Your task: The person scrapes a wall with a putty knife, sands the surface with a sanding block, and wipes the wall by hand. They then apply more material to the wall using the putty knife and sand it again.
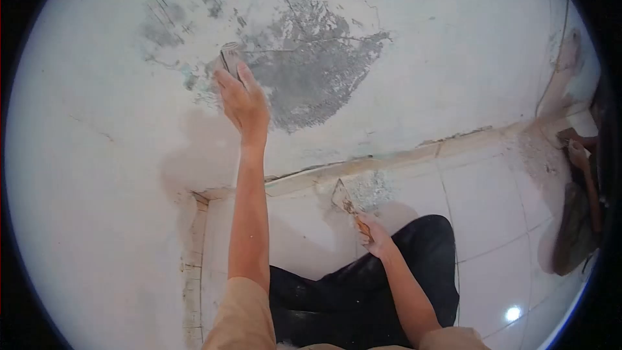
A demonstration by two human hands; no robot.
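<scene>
Head view: left hand pinches small pale tool at patchy wall; right hand clasps trowel near grit.

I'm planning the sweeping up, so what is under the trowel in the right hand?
Around the trowel in the right hand, pale floor tiles show, with crumbs beside its blade. What lies directly beneath the blade is covered.

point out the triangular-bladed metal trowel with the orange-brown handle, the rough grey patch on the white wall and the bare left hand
Triangular-bladed metal trowel [347, 204], head view: base of its blade.
Rough grey patch [311, 78], head view: middle of its grey surface.
Bare left hand [247, 105], head view: back of the hand.
</scene>
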